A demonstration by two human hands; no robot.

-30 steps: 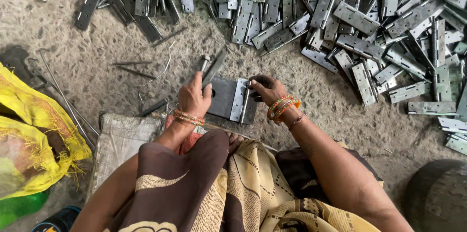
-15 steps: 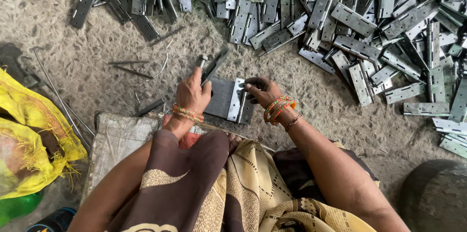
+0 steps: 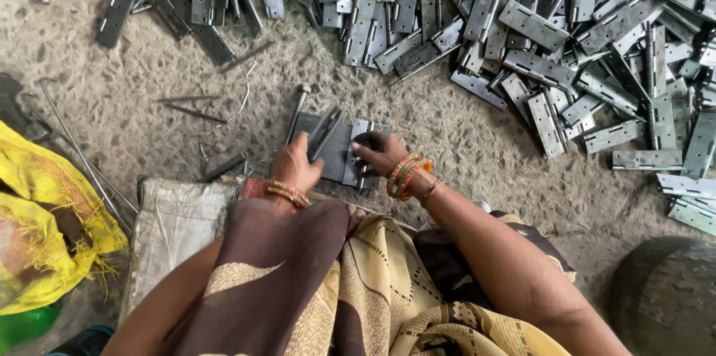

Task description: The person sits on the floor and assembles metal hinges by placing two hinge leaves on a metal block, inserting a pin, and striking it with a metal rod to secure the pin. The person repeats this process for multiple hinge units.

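Observation:
A dark metal plate [image 3: 337, 148] lies on the sandy ground just in front of my knees. A lighter grey hinge leaf [image 3: 356, 148] rests against its right side. My left hand [image 3: 293, 168] grips the plate's near left edge, thumb pointing up. My right hand [image 3: 382, 153] is closed on the hinge, fingers pinching along its knuckle. Both wrists wear bangles. A thin dark strip [image 3: 326, 130] lies slanted across the plate, and a long bolt [image 3: 297, 108] lies just beyond my left hand.
A big heap of grey hinges [image 3: 537, 20] covers the ground at the back and right. Loose rods [image 3: 194, 111] lie at the left. A yellow cloth [image 3: 45, 229], a woven sack [image 3: 175, 225] and a dark round object [image 3: 667, 292] flank my lap.
Both hands stay on the plate and hinge. My left hand has slid slightly lower along the plate's edge; the right hand's fingers have closed further over the hinge.

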